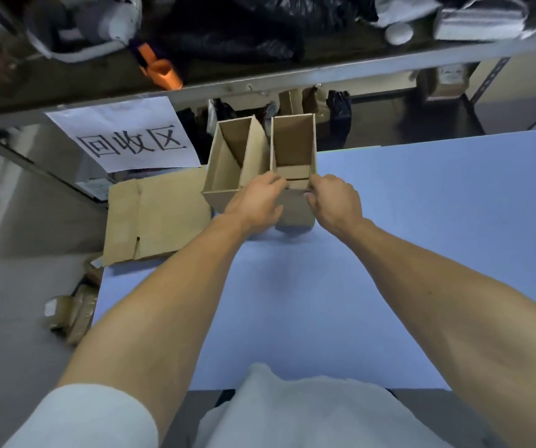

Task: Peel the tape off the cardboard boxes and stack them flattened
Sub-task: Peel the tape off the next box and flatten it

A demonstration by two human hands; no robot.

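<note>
Blue covers the worktop (422,237), which runs from the person's waist out to a dim metal shelf (292,76) hung with dark bags and blurred clutter too murky to name. A white paper sign (124,137) with three large black characters hangs from the shelf edge on the left. Two open cardboard boxes stand upright side by side at the far edge of the worktop, touching. The left box (228,163) has a loose panel leaning slantwise inside it. The right box (294,147) shows a folded flap low inside; its near wall is mostly hidden behind the hands.

The left hand (257,205) reaches over the seam between the boxes, fingers curled onto the right box's near rim. The right hand (334,202) closes its grip on that rim's right corner, thumb outside. Fingertips of both are hidden by cardboard, and any tape is too hard to make out.

A flattened box (156,215) lies at the worktop's left edge, partly overhanging it. Brown lumps (72,315) on the grey floor below are blurred.
</note>
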